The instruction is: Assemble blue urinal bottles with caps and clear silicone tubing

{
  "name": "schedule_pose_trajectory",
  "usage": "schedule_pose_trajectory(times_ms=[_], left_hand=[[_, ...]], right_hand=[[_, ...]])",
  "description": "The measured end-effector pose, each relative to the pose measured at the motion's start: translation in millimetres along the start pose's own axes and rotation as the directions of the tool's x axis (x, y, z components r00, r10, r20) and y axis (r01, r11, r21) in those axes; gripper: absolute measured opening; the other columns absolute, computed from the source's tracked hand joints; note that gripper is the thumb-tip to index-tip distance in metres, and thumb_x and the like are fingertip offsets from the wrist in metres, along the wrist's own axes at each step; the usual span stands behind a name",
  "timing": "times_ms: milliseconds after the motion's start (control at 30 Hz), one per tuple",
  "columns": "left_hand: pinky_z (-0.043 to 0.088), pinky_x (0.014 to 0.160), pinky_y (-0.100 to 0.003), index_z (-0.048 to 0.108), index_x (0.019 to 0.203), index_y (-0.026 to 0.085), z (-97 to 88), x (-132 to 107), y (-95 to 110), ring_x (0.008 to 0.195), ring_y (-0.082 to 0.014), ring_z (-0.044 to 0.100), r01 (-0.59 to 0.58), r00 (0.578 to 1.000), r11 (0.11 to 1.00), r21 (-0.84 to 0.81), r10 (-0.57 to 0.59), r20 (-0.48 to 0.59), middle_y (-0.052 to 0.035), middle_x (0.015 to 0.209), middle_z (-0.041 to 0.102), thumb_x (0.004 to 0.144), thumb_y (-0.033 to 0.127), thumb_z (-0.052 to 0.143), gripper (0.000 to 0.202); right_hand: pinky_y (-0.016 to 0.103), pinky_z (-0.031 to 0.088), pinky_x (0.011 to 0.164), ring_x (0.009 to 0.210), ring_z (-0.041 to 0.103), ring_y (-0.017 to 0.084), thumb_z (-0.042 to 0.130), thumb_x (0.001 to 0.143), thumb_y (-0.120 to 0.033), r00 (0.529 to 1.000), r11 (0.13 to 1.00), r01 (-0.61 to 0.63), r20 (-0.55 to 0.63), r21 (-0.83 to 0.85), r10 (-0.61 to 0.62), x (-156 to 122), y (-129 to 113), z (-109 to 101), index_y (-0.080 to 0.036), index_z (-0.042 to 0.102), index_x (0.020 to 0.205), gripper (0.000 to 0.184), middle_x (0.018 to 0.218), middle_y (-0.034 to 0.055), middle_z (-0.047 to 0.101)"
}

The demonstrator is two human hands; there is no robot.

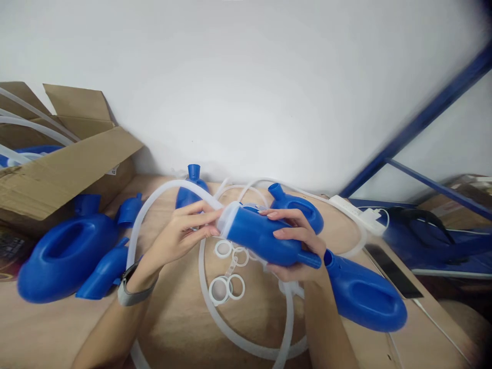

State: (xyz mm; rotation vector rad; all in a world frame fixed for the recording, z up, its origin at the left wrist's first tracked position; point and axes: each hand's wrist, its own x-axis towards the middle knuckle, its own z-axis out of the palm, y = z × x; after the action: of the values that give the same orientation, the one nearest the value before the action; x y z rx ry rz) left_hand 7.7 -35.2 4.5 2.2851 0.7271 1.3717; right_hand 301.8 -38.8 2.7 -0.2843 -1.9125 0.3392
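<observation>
My right hand (298, 241) is wrapped round a blue plastic funnel-shaped piece (261, 233), held tilted above the table with its narrow spout toward the lower right. A translucent white cap (228, 219) sits at its wide end. My left hand (188, 228) pinches that cap's edge between thumb and fingers. A white flexible tube (154, 197) arcs over my left wrist and reaches the cap. Below the piece lie several white rings (226, 289), and a longer white hose (238, 338) loops across the table.
Blue bottles with handles (73, 256) stand at left, at the back and at right (369, 294). An open cardboard box (69, 174) with tubes is at far left. A power strip (357, 212) and a phone (394, 269) lie at right, near a blue metal frame (423, 120).
</observation>
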Motion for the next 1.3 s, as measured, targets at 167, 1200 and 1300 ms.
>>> schedule_pose_trajectory(times_ms=[167, 1200, 1300], left_hand=[[0.049, 0.102, -0.044, 0.080, 0.124, 0.039, -2.6, -2.6, 9.7, 0.123, -0.0272, 0.056, -0.187, 0.962, 0.883, 0.429, 0.253, -0.099, -0.0088, 0.130, 0.064, 0.096, 0.031, 0.078, 0.029], [0.068, 0.090, -0.037, 0.060, 0.153, 0.033, 6.9, -7.6, 2.0, 0.110, -0.0305, 0.079, -0.217, 0.976, 0.976, 0.022, 0.216, 0.023, -0.0137, 0.134, 0.076, 0.088, 0.036, 0.085, 0.070], [0.068, 0.085, -0.035, 0.060, 0.153, 0.033, 8.8, -7.2, 4.0, 0.103, -0.0279, 0.079, -0.226, 0.974, 0.974, -0.008, 0.226, -0.005, -0.0128, 0.125, 0.079, 0.085, 0.040, 0.087, 0.074]], right_hand=[[0.058, 0.066, 0.093, 0.108, 0.076, 0.035, 0.086, 0.076, -0.041, 0.999, 0.997, -0.014, -0.038, 0.074, 0.017, -5.3, 10.1, 0.4, -0.032, 0.069, 0.128, 0.055, 0.126, 0.0113, 0.068], [0.057, 0.066, 0.085, 0.097, 0.077, 0.035, 0.079, 0.080, -0.057, 0.978, 0.953, -0.156, -0.097, 0.259, 0.187, -2.7, -1.1, 14.4, -0.032, 0.068, 0.105, 0.037, 0.106, 0.0090, 0.073], [0.054, 0.067, 0.080, 0.092, 0.078, 0.033, 0.072, 0.082, -0.060, 0.979, 0.959, -0.105, -0.141, 0.263, 0.146, -0.3, -1.0, 20.6, -0.032, 0.065, 0.103, 0.035, 0.102, 0.0076, 0.074]])
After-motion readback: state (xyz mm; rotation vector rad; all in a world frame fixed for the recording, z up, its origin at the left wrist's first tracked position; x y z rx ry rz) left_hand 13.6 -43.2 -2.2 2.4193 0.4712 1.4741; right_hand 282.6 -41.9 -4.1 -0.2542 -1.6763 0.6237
